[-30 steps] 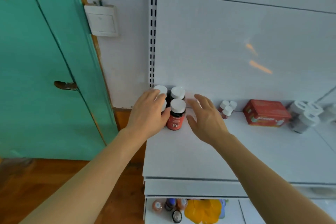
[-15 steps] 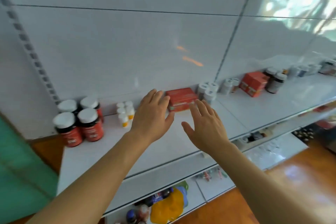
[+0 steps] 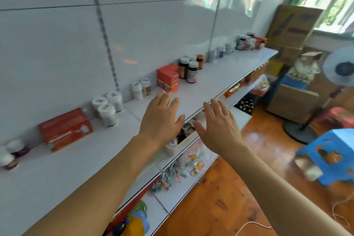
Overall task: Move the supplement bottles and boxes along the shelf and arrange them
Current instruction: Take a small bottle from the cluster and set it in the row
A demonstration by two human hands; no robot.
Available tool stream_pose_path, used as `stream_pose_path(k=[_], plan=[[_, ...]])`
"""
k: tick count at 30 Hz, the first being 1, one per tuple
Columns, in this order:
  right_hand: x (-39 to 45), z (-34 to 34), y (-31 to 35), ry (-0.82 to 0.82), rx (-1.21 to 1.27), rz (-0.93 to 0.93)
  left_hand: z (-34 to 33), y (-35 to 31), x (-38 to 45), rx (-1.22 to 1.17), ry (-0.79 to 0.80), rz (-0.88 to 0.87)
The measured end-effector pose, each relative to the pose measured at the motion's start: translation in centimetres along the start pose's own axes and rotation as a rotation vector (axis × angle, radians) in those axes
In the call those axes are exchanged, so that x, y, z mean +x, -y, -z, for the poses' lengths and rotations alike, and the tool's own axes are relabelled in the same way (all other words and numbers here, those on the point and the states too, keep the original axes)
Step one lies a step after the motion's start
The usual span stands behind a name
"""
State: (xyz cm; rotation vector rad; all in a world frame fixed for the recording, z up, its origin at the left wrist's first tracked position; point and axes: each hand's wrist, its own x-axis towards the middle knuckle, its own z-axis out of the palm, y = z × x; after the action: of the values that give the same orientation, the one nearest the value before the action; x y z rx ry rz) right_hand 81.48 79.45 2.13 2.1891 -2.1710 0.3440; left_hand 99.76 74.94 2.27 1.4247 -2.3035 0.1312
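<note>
Both hands spread and empty above the shelf.
I hold my left hand (image 3: 161,119) and right hand (image 3: 218,126) open near the shelf (image 3: 220,74) edge; just beyond, the orange box (image 3: 168,79) looks light and stiff, best pinched by its sides, while the dark bottles (image 3: 188,70) farther right look smooth, so I'd grip their bodies.

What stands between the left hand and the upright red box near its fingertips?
Nothing visible: only bare shelf lies between the open left hand and the red box.
</note>
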Motion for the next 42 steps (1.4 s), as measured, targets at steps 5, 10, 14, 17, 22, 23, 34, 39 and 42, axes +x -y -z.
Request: stream_pose_path(k=[5, 10, 14, 17, 22, 23, 34, 39, 42], plan=[[4.8, -0.3, -7.6, -0.021, -0.005, -0.118, -5.0, -4.2, 9.0, -0.028, 0.031, -0.11], [10.9, 0.1, -14.7, -0.035, -0.063, -0.203, -9.4, -7.6, 19.1, -0.093, 0.039, -0.181], [15.5, 0.8, -20.6, -0.058, -0.081, -0.292, -13.0, -10.9, 27.1, -0.12, 0.045, -0.248], [18.3, 0.9, -25.5, -0.05, -0.072, -0.345, -15.5, -13.9, 31.9, -0.144, 0.063, -0.304], [23.6, 0.4, -34.6, -0.085, -0.065, -0.38, -20.9, -19.5, 40.1, -0.157, 0.091, -0.344], [24.7, 0.2, -36.5, -0.086, -0.061, -0.377, -22.0, -20.6, 41.8, -0.157, 0.092, -0.346], [38.0, 1.4, -58.6, -0.078, -0.05, -0.272, -31.4, -33.0, 61.0, -0.177, 0.085, -0.3], [45.0, 1.2, -66.0, -0.08, -0.007, -0.228, -35.9, -35.8, 70.3, -0.156, 0.065, -0.258], [49.4, 0.4, -70.5, -0.082, 0.009, -0.216, -39.7, -37.6, 75.7, -0.158, 0.081, -0.257]])
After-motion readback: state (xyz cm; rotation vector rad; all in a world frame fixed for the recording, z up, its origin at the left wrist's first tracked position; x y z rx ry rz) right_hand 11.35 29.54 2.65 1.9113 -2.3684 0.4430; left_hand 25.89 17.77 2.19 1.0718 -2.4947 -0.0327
